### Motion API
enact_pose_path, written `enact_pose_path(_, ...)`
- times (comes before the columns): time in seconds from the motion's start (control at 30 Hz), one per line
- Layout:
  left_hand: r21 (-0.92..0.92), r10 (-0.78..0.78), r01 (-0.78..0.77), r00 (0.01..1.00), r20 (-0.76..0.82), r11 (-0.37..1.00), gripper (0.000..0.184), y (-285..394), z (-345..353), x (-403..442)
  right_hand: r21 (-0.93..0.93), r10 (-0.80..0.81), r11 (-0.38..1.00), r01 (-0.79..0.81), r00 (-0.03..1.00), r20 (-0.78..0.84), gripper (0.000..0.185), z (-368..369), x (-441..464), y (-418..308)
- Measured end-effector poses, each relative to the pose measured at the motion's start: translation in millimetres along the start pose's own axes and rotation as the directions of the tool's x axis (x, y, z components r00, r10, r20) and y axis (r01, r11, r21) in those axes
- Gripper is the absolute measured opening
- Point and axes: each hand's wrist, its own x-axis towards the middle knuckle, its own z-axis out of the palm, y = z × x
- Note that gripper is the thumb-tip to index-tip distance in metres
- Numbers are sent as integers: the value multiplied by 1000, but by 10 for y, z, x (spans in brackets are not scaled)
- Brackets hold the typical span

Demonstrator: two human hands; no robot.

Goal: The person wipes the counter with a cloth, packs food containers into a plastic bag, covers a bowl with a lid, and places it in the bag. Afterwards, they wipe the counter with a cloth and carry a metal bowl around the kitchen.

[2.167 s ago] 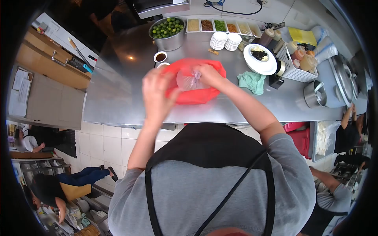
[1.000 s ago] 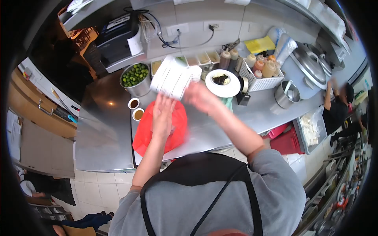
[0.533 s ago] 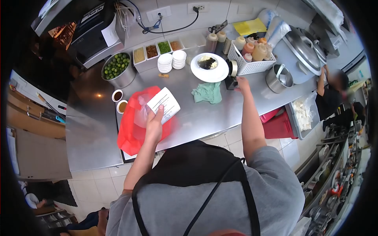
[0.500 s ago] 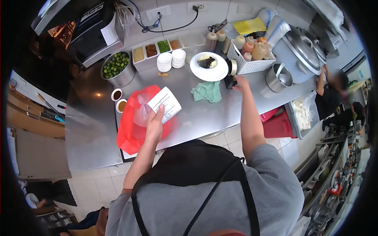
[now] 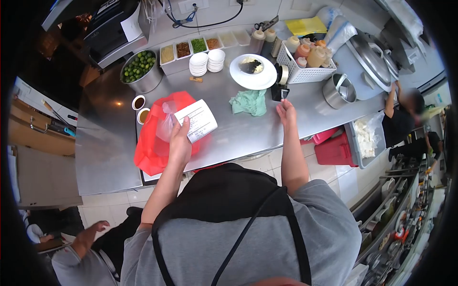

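Note:
My left hand (image 5: 180, 143) grips a printed paper receipt (image 5: 198, 123), thumb on top, over a red plastic bag (image 5: 155, 138). In the red bag's mouth sits a clear, knotted plastic bag (image 5: 165, 131). My right hand (image 5: 286, 114) is held just in front of a black tape dispenser (image 5: 276, 91) with a tan roll. A small shiny strip of tape (image 5: 284, 94) shows at its fingertips. Left of that hand lies a crumpled green cloth (image 5: 249, 103). Behind the cloth is a white plate (image 5: 241, 82) carrying a small bowl (image 5: 257, 70) of white and black food.
Two sauce cups (image 5: 138, 102) stand by the red bag. Behind are a pot of green limes (image 5: 148, 86), topping containers (image 5: 182, 50) and stacked white dishes (image 5: 198, 64). A basket of bottles (image 5: 305, 74) and a metal pot (image 5: 336, 97) stand right. Other people are at both sides.
My right hand has drawn back from the tape dispenser toward me, with a shiny strip now at its fingertips. The receipt is still in my left hand. Another person's arm has appeared at lower left.

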Motion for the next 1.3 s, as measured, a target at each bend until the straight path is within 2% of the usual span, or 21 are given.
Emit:
enact_pose_path(0.13, -37, 4, -5, 1000, -19, 999, 33, 4, 5, 3, 2, 138, 990, -139, 987, 77, 11, -127, 271, 60)
enact_pose_path(0.2, -22, 55, -55, 998, 24, 998, 32, -2, -18, 1, -431, 204, 891, -143, 974, 98, 8, -72, 385, 145)
enact_pose_path(0.27, -58, 4, -5, 1000, -14, 998, 29, -34, -32, -37, -556, 279, 817, -155, 950, 144, 7, 73, 123, 149)
enact_pose_path(0.33, -41, -40, 40, 999, -5, 998, 29, -51, -20, -103, -452, 3, 886, 98, 976, 217, 13, 409, -317, 15)
enact_pose_path(0.4, 11, -63, 62, 997, 39, 998, 30, -83, -16, -174, -187, -75, 967, 175, 892, 446, 19, 948, -974, -180)
enact_pose_path(0.5, 61, -60, 56, 995, 80, 997, 32, -79, 13, -222, -237, 4, 949, 210, 741, 672, 25, 1466, -1746, -188)
enact_pose_path(0.6, 93, -33, 19, 989, 144, 995, 35, -49, 9, -271, -406, 95, 819, 404, 603, 792, 38, 1738, -2195, 33)
enact_pose_path(0.63, 113, -16, 0, 989, 145, 994, 35, -31, -11, -298, -408, 103, 819, 403, 597, 796, 38, 1799, -2245, 110)
enact_pose_path(0.7, 130, 8, -25, 991, 134, 991, 36, 51, -69, -366, -223, -205, 683, 696, 476, 855, 49, 1924, -2284, 221)
enact_pose_path(0.73, 152, -2, -21, 988, 152, 988, 39, 135, -113, -417, -220, -196, 687, 693, 468, 862, 49, 1981, -2299, 211)
enact_pose_path(0.8, 176, -12, -16, 987, 159, 984, 43, 281, -200, -519, -178, -142, 664, 726, 356, 923, 44, 2090, -2373, 154)
enact_pose_path(0.83, 55, 43, -54, 983, 180, 997, 49, 344, -235, -555, -177, -133, 669, 722, 350, 927, 44, 2135, -2432, 186)
enact_pose_path(0.9, -100, 103, -88, 981, 165, 991, 65, 475, -329, -575, -72, -70, 938, 339, 387, 920, 30, 2250, -2600, 326)
enact_pose_path(0.93, -136, 104, -86, 986, 131, 987, 73, 536, -392, -551, -78, -57, 940, 333, 379, 924, 30, 2288, -2631, 417)
enact_pose_path(0.97, -142, 110, -94, 987, 113, 985, 73, 522, -510, -492, -170, 53, 945, 280, 381, 923, 26, 2318, -2620, 553)
enact_pose_path(1.0, -23, 146, -145, 989, 10, 989, 76, 463, -671, -411, -262, 164, 938, 227, 376, 912, 23, 2338, -2568, 704)
enact_pose_path(1.03, 101, 189, -180, 978, -90, 978, 78, 434, -774, -386, -305, 131, 851, 427, 390, 912, 20, 2317, -2400, 964)
enact_pose_path(1.07, 247, 183, -120, 951, -251, 961, 80, 436, -773, -414, -310, 147, 853, 420, 377, 915, 20, 2282, -2296, 1087)
enact_pose_path(1.13, 417, 243, -112, 929, -278, 902, 80, 573, -577, -523, -505, 237, 505, 700, 450, 861, 14, 2199, -2062, 1202)
enact_pose_path(1.17, 414, 247, -110, 923, -295, 904, 80, 563, -629, -531, -503, 251, 506, 701, 438, 863, 14, 2167, -1928, 1294)
enact_pose_path(1.3, 517, 292, -104, 908, -299, 850, 76, 503, -763, -558, -427, 279, 315, 847, 348, 895, 14, 2111, -1779, 1371)
